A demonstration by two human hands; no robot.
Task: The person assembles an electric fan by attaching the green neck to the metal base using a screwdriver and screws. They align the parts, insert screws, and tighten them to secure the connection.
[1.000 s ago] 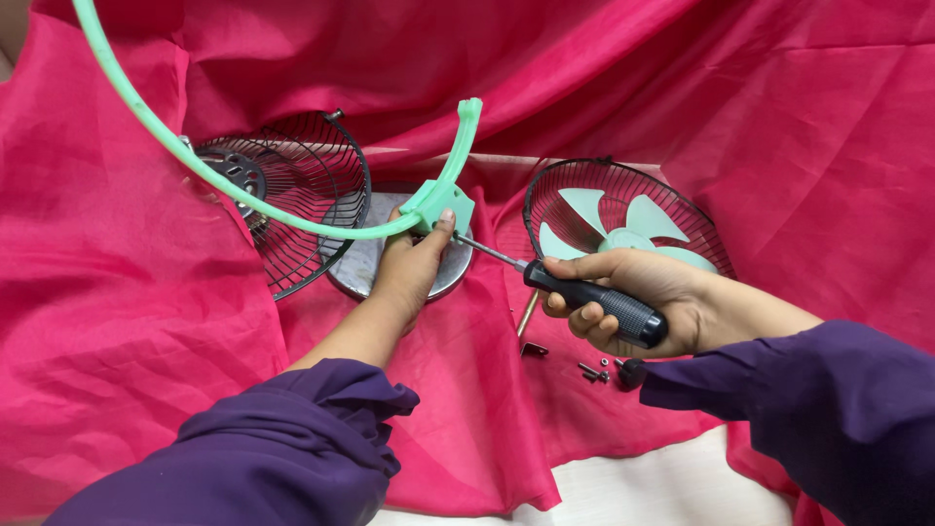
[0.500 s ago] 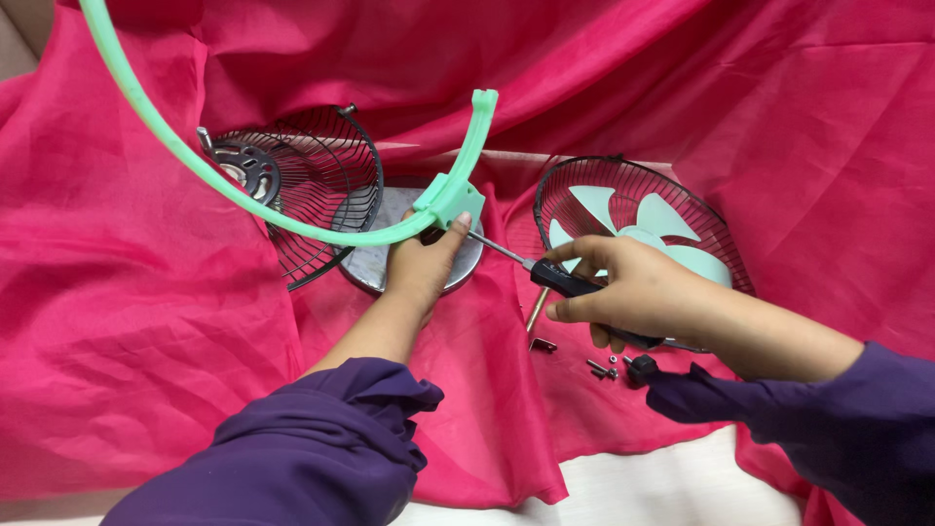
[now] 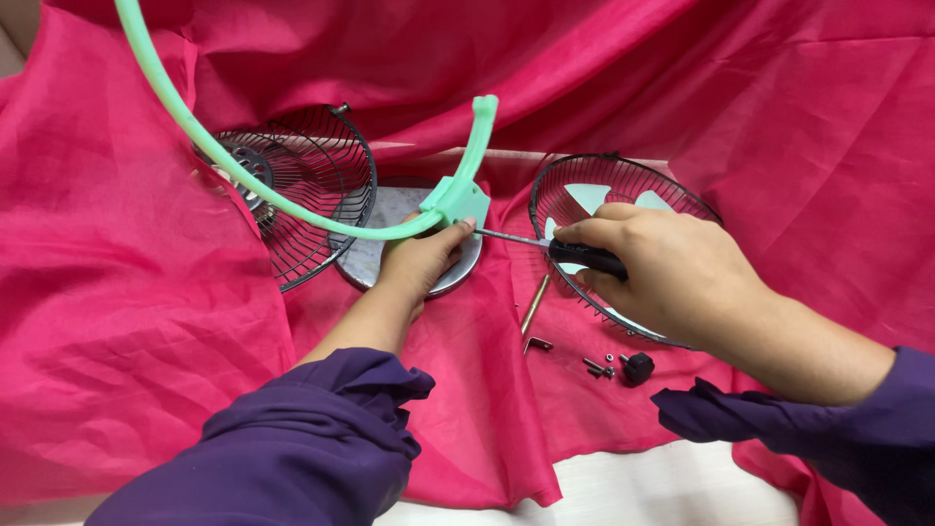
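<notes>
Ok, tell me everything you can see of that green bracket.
The green bracket is a curved, pale green arc, plastic by its look, with a blocky mount at its low point. One arm runs up out of view at the top left; the other ends upright. The left hand grips the mount above the round metal base, and the screwdriver in the right hand meets it.

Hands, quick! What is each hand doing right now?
Left hand: closed on the green bracket, over the round metal base.
Right hand: closed around the screwdriver, tip at the bracket.
</notes>
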